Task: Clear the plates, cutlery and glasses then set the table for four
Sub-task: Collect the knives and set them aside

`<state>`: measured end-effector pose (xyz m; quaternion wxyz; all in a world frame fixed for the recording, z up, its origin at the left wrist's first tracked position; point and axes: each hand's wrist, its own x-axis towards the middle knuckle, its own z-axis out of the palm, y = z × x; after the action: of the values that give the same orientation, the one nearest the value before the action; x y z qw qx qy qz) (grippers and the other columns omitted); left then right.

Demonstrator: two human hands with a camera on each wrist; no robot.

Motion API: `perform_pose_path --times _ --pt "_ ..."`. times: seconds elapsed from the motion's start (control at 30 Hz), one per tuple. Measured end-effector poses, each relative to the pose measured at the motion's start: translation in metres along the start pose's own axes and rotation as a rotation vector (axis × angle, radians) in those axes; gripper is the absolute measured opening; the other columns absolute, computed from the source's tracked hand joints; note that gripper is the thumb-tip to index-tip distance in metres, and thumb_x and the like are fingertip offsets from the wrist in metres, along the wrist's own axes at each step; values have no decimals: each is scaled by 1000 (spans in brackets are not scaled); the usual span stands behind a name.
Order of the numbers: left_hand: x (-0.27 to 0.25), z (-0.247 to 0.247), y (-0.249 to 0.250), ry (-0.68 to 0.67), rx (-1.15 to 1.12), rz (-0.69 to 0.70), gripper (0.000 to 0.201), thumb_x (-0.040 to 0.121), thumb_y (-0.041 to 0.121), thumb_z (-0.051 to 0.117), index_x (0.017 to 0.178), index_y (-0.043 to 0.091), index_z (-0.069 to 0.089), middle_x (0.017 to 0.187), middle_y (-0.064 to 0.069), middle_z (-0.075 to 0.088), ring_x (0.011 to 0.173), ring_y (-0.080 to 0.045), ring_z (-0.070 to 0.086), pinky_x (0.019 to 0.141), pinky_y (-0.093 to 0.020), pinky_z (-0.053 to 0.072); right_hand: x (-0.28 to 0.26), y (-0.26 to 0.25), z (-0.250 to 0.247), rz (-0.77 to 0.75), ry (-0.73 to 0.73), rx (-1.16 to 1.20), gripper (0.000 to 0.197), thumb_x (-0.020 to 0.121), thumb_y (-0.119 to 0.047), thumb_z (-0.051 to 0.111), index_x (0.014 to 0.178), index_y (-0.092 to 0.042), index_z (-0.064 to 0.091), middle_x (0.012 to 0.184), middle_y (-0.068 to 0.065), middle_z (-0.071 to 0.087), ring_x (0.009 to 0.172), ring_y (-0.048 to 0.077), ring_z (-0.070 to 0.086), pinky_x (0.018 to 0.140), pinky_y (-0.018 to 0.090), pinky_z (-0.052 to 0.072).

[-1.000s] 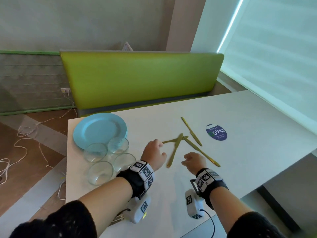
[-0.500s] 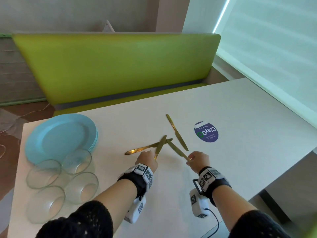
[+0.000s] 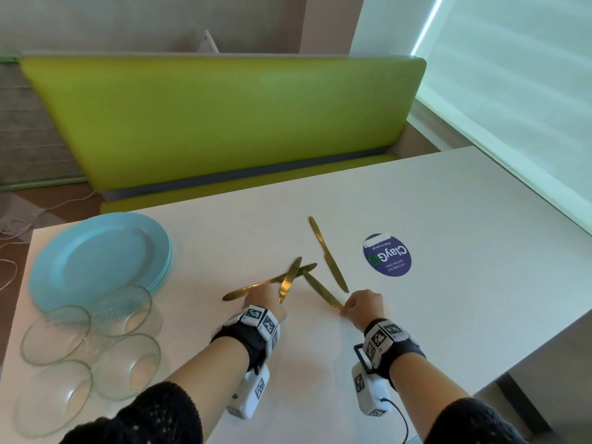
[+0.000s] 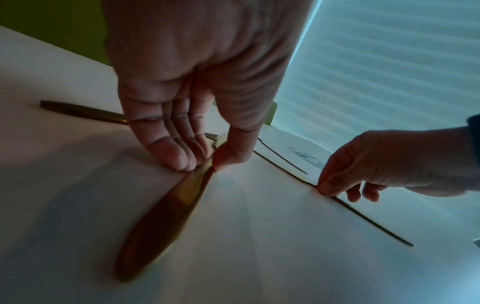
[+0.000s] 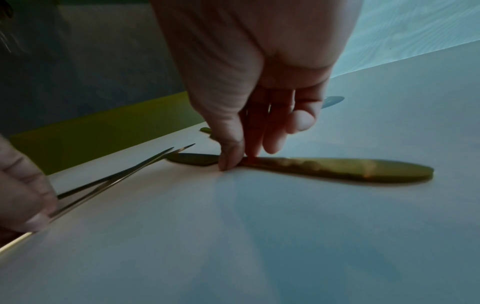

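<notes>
Several gold knives lie crossed mid-table. My left hand (image 3: pixel 272 301) pinches one knife (image 3: pixel 290 280) between thumb and fingertips (image 4: pixel 182 162); its broad handle (image 4: pixel 166 216) points back toward my wrist. My right hand (image 3: pixel 347 307) pinches a second knife (image 3: pixel 320 290) at its near end, thumb and fingers (image 5: pixel 228 160) on it and its handle (image 5: pixel 337 168) low over the table. A third knife (image 3: pixel 328 254) lies free beyond the right hand. A fourth (image 3: pixel 253 288) lies flat, partly under my left hand. A stack of blue plates (image 3: pixel 96 257) sits far left.
Several clear glass bowls (image 3: pixel 125 310) are grouped in front of the plates at the white table's (image 3: pixel 448 283) left end. A round purple sticker (image 3: pixel 387 254) is on the tabletop. A green bench (image 3: pixel 224 123) runs behind the table, and a window blind is to the right.
Both hands reached the knives and each closed on one. My left hand has drawn back toward me. The head view swung right and down.
</notes>
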<state>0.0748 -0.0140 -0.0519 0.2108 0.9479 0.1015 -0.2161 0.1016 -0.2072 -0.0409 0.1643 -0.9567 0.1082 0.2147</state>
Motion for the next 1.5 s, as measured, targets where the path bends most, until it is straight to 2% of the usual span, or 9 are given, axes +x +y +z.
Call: perform_pose_path --times 0.13,0.23,0.43,0.63,1.0,1.1,1.27,1.4,1.5 --pt "0 2 4 -14 -132 -59 30 78 10 59 106 21 59 69 5 53 62 -12 51 51 -20 37 1 0 -2 -30 -18 -33 12 80 -24 72 89 -17 74 97 6 72 89 22 67 80 30 56" --pt "0 1 9 -33 -137 -89 41 80 8 57 118 21 58 84 -1 63 77 -20 59 66 -24 48 -1 0 -4 -58 -21 -87 15 81 -25 69 93 -18 74 99 5 71 92 22 67 78 27 55" --pt "-3 8 16 52 -92 -156 34 87 9 54 121 10 57 116 -9 66 110 -25 62 86 -26 49 -6 0 -6 -92 -16 -121 17 82 -23 62 94 -21 74 99 5 71 92 23 67 77 27 54" --pt "-9 12 15 78 -52 -168 33 90 13 51 122 8 56 118 -9 65 111 -24 62 89 -27 50 -11 0 -5 -102 -16 -122 20 81 -22 57 95 -21 73 98 5 71 82 22 62 73 24 51" --pt "-4 -14 12 96 -178 -125 31 98 14 38 124 -2 44 130 -19 51 120 -32 52 95 -34 41 -13 -2 -5 -129 -7 -155 22 80 -25 58 95 -20 73 97 4 71 89 22 67 76 26 54" --pt "2 -37 11 92 -342 -116 33 97 16 38 123 -2 45 126 -22 54 114 -36 54 88 -35 42 -15 -3 -5 -132 0 -168 23 80 -26 57 96 -21 73 97 4 71 89 22 67 77 26 54" --pt "2 -51 14 179 -840 -125 21 96 13 36 109 5 49 88 -13 63 56 -17 55 51 -26 49 -19 -8 -10 -135 10 -170 26 79 -25 55 97 -21 74 98 5 72 92 25 66 79 27 53" --pt "-1 -53 20 173 -999 -83 18 99 19 39 109 8 49 75 -3 60 55 -16 58 47 -21 49 -20 -27 -19 -147 48 34 13 79 -26 60 76 -23 72 81 4 71 77 19 62 68 24 50" --pt "-3 -50 22 160 -1067 -65 16 99 18 41 109 9 49 79 -3 63 63 -19 62 55 -25 54 -17 -45 -27 -171 98 256 27 79 -24 62 53 -25 57 63 1 63 69 17 60 64 22 45"
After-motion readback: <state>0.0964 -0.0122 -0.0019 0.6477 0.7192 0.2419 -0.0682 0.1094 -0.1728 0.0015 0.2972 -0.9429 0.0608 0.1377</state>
